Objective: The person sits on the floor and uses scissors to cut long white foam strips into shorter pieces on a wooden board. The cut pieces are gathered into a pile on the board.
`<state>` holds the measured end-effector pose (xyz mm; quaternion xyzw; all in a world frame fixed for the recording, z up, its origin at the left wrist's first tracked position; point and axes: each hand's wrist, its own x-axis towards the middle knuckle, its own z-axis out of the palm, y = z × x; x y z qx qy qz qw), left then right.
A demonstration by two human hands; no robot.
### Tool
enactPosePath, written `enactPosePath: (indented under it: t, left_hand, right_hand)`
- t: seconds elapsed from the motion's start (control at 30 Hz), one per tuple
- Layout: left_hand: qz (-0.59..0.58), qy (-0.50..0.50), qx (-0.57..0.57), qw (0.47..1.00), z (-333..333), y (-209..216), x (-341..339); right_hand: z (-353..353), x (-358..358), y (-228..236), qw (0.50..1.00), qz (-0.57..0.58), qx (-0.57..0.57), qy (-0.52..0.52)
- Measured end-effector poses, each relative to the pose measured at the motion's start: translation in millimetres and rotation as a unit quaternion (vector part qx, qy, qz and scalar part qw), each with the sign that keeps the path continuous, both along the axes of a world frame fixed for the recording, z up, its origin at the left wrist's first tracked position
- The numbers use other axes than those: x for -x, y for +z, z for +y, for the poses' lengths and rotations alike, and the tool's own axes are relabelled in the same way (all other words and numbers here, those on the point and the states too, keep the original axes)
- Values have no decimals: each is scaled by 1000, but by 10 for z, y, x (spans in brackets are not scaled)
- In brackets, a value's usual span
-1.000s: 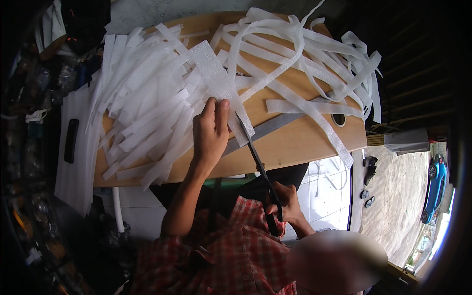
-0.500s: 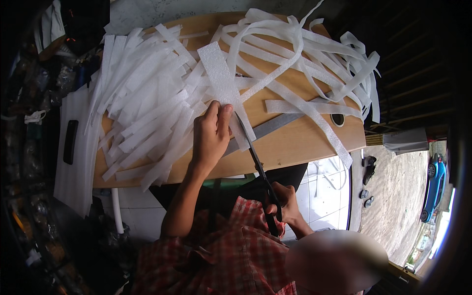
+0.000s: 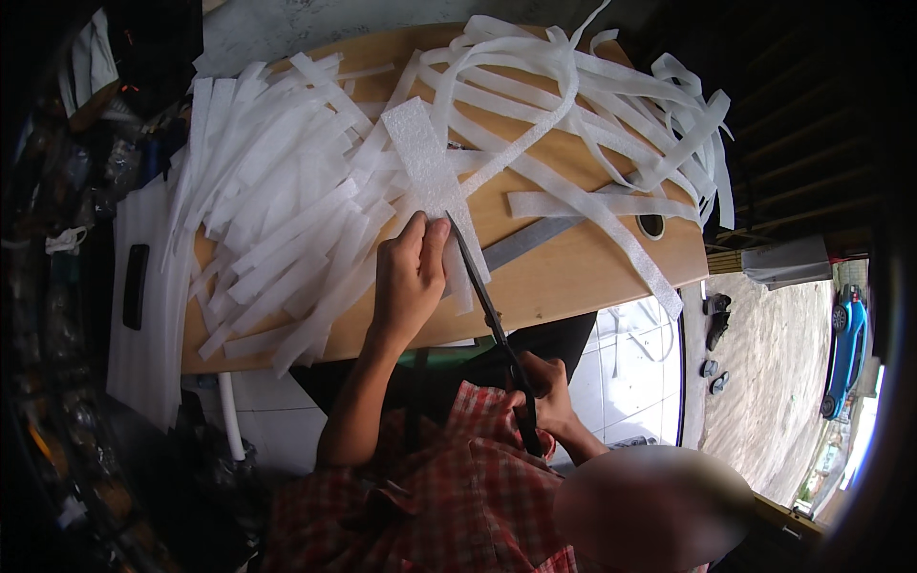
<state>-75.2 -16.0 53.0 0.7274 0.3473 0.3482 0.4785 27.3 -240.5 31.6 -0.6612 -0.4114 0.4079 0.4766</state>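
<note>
My left hand pinches a wide strip of white foam sheet between thumb and fingers, above the table. In my right hand is a pair of long black scissors, with fingers through the handles. Their blades lie along the middle of the foam strip, tips just right of my left thumb. Below the tips the strip is split lengthwise into two narrow tails, one on each side of the blades. The blades look nearly closed.
A wooden table holds a heap of cut foam strips at left and long curled strips at right. A grey metal ruler-like bar lies under them. A dark phone-like object rests on foam at far left.
The scissors have moved farther up the foam strip, and the slit is longer. The left tail now hangs apart from the right one. My left hand keeps its hold.
</note>
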Motion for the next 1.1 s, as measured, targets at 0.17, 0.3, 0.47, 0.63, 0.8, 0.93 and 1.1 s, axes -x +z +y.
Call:
enactPosePath:
  t: [0.17,0.3,0.47,0.63,0.8,0.93,1.1]
  left_hand:
    - [-7,-41,39,998,-55,-1,22]
    - [-21,-60,132,989,-77,71,82]
    - [-29,-15,139,990,82,166,105]
    - [-67,-22,156,985,88,184,104]
    - [-43,-70,169,982,137,69,160]
    - [-19,-95,171,980,162,45,212]
    - [-15,-135,133,982,128,-13,249]
  right_hand:
    - [20,40,-5,1000,13,-16,-11]
    - [32,-37,-52,1000,-5,-17,12]
    - [75,-45,-15,1000,-2,-12,14]
    - [67,-47,-20,1000,5,-11,21]
    - [90,-20,8,1000,15,-12,17]
    - [9,-21,-76,1000,6,-11,19]
    - [59,-22,-68,998,33,-43,17]
